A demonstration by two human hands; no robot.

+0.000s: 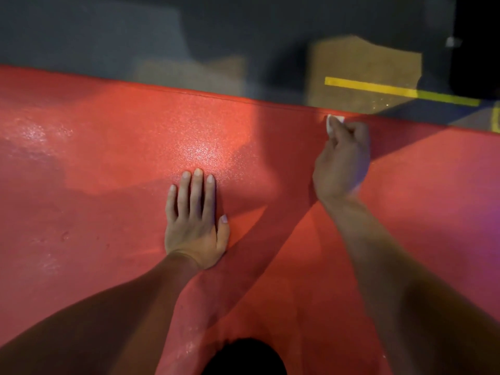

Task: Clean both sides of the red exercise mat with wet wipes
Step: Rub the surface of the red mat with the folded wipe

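So from my feed, the red exercise mat point(108, 163) fills most of the view, lying flat on a dark grey floor point(108, 31), with wet-looking shiny patches at the left and centre. My left hand point(193, 223) is pressed flat on the mat mid-frame, fingers straight and together, holding nothing. Over to the right, my right hand point(342, 161) is curled round a small white wet wipe point(334, 123), pushing it against the mat's far edge. Past that edge there's a worn brownish patch of floor with a strip of yellow tape point(392, 90) across it. Something dark blocks the bottom centre. No readable writing anywhere.
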